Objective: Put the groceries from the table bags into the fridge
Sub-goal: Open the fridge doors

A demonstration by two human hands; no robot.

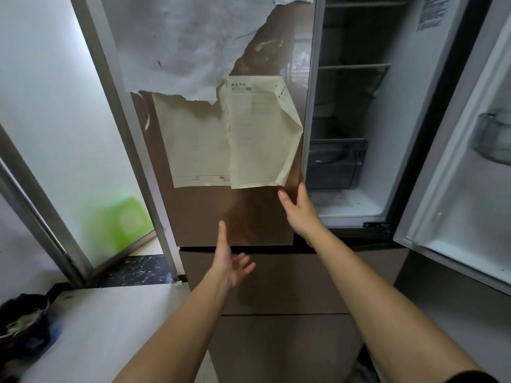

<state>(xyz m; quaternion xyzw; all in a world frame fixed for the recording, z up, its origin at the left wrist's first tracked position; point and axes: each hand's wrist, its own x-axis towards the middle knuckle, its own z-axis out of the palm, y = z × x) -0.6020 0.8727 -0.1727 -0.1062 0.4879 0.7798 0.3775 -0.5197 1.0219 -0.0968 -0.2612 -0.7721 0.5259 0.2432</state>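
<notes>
Groceries and bags: not in view, so we give no read on their weight or feel. Near left, a white desk with a dark item at its edge; we cannot tell what it is.

Left hand: empty, fingers spread and loose, thumb up. It hovers in front of the seam below the left door; we cannot tell if it touches.

Right hand: on that door's free right edge, low down. The thumb lies on the front face, and the fingers look wrapped round the edge.

We judge the door stiff and fairly heavy, swinging on its hinge. The brown face is glossy, so likely slippery, and the free edge is the place to take hold. Do not pull on the papers stuck to it: thin, curled, easily torn.

Further back, the fridge's right side stands open: shelves, a dark drawer below them. The right door is swung wide, with a clear container in its rack.
</notes>
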